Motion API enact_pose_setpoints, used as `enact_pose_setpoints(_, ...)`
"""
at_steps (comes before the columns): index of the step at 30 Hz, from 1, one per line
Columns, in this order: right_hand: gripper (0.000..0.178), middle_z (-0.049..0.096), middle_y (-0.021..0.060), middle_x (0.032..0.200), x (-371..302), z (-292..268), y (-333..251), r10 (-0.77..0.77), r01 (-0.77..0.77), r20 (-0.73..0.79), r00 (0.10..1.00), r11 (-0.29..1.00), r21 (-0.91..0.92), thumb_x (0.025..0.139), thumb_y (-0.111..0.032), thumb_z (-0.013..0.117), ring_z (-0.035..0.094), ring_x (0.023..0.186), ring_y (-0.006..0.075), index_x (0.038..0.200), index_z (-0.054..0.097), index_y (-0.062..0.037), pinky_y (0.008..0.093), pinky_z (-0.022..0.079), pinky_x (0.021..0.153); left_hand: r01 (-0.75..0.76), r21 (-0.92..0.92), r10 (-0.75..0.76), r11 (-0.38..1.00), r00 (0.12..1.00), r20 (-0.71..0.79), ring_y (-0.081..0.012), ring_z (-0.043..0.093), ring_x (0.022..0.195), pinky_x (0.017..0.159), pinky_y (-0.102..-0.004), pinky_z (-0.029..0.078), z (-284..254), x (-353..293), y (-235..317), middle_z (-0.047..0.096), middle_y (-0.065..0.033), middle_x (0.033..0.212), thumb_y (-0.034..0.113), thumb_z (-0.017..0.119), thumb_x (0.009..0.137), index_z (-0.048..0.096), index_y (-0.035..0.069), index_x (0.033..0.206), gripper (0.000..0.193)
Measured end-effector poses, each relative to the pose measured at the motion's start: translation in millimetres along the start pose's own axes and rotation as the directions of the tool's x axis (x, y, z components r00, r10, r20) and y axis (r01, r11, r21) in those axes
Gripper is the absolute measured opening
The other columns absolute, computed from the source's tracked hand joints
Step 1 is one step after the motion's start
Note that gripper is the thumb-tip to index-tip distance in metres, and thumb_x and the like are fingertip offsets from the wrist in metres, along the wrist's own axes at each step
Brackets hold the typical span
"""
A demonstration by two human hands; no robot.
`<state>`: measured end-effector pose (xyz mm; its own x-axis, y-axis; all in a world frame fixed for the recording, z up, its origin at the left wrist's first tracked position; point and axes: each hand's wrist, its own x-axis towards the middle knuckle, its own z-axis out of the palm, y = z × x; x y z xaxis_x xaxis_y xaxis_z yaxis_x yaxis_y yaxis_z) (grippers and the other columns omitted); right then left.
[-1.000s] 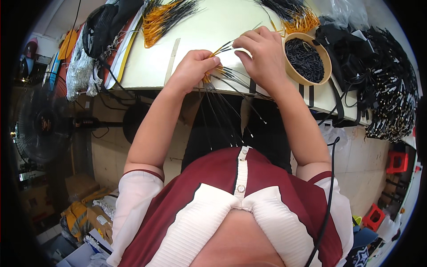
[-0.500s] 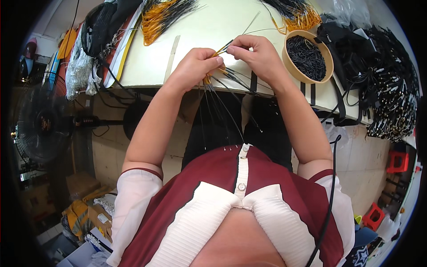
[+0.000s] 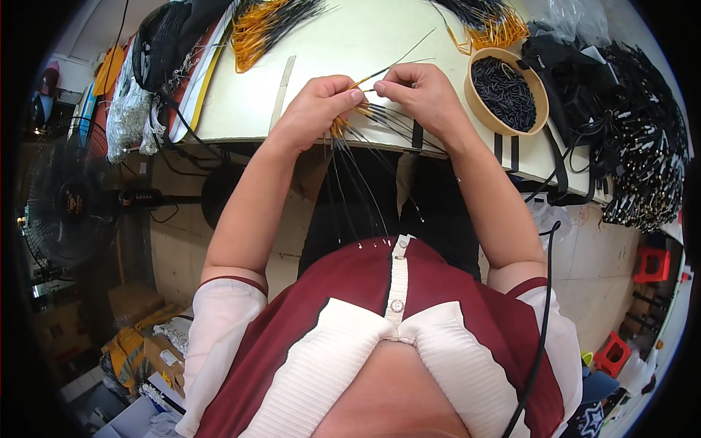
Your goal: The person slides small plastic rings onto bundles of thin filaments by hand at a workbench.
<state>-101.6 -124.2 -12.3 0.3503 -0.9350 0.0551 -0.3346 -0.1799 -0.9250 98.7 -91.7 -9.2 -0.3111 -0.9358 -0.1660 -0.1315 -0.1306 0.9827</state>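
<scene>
At the table's front edge my left hand (image 3: 320, 111) is closed on a bundle of thin wires (image 3: 355, 150). The wires are orange near the fingers. Their long black lengths fan out below and to the right, and some hang past the edge with pale tips. One dark wire (image 3: 398, 58) sticks up and to the right from the left fingertips. Just right of it, my right hand (image 3: 423, 96) has thumb and forefinger pinched together at the end of a short orange-and-black wire piece. Whatever else sits inside that pinch is too small to make out.
A tan bowl (image 3: 542, 102) of short black tubes stands right of my right hand. Orange-and-black wire bundles (image 3: 255, 33) lie at the table's back. Dark cables with metal tips (image 3: 642, 160) are heaped at the right. A fan (image 3: 73, 197) stands left, and red stools (image 3: 652, 264) are at right.
My right hand has moved slightly down from the upright wire, its pinch now lower. The upright wire shows longer and more freely. The hanging wires have shifted a little.
</scene>
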Motion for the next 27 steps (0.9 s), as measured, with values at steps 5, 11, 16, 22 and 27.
enact_pose_setpoints(5, 0.016, 0.058, -0.0035, 0.068, -4.1, 2.3, -2.8, -0.056, 0.054, 0.007, 0.998, 0.989, 0.136, 0.082, -0.016, 0.068, 0.047, 0.065, 0.0045, 0.078, 0.067, -0.0005, 0.0218, 0.038, 0.060, 0.040, 0.031, -0.039, 0.999, 0.999, -0.034, -0.0031, 0.036, 0.061, 0.054, -0.0195, 0.030, -1.0, -1.3, -1.9, 0.045, 0.0052, 0.066, 0.021, 0.056, 0.094, 0.063, 0.001, 0.092, 0.022)
enact_pose_setpoints(11, 0.013, 0.058, -0.0034, 0.070, -1.5, 1.1, -1.0, 0.006, -0.006, 0.023, 1.000, 1.000, -0.005, 0.082, -0.015, 0.069, 0.048, 0.067, 0.0052, 0.081, 0.068, -0.0014, 0.0218, 0.039, 0.063, -0.014, 0.016, 0.015, 1.000, 0.998, -0.054, -0.0028, 0.037, 0.059, 0.051, -0.0210, 0.030, 2.3, -2.4, -1.5, 0.046, 0.0055, 0.066, 0.020, 0.056, 0.093, 0.062, 0.002, 0.085, 0.020)
enact_pose_setpoints(16, 0.015, 0.059, -0.0019, 0.069, -3.5, 4.6, -2.6, -0.037, 0.033, 0.039, 0.999, 0.994, 0.100, 0.083, -0.016, 0.068, 0.048, 0.066, 0.0051, 0.081, 0.068, -0.0011, 0.0227, 0.039, 0.060, -0.013, 0.026, 0.014, 1.000, 0.998, -0.055, -0.0028, 0.035, 0.059, 0.051, -0.0195, 0.028, 2.6, -4.3, -1.1, 0.044, 0.0059, 0.065, 0.020, 0.056, 0.094, 0.063, 0.002, 0.091, 0.020)
enact_pose_setpoints(22, 0.016, 0.058, -0.0019, 0.069, -1.9, 3.8, -6.1, -0.042, 0.043, 0.022, 0.999, 0.999, -0.021, 0.082, -0.018, 0.068, 0.048, 0.065, 0.0048, 0.081, 0.068, -0.0012, 0.0220, 0.039, 0.060, -0.032, 0.026, 0.034, 0.999, 0.997, -0.070, -0.0037, 0.038, 0.060, 0.053, -0.0221, 0.032, 3.3, -5.5, 0.0, 0.046, 0.0048, 0.066, 0.019, 0.056, 0.093, 0.061, 0.002, 0.082, 0.020)
enact_pose_setpoints(27, 0.017, 0.058, -0.0019, 0.068, -1.8, 3.1, -5.6, 0.036, -0.037, 0.057, 0.998, 0.999, 0.004, 0.081, -0.017, 0.068, 0.049, 0.065, 0.0055, 0.082, 0.068, -0.0005, 0.0218, 0.039, 0.059, -0.027, 0.049, 0.030, 0.998, 0.997, -0.064, -0.0040, 0.038, 0.059, 0.052, -0.0223, 0.032, 4.2, -4.4, -1.6, 0.046, 0.0048, 0.065, 0.017, 0.056, 0.092, 0.058, 0.003, 0.078, 0.020)
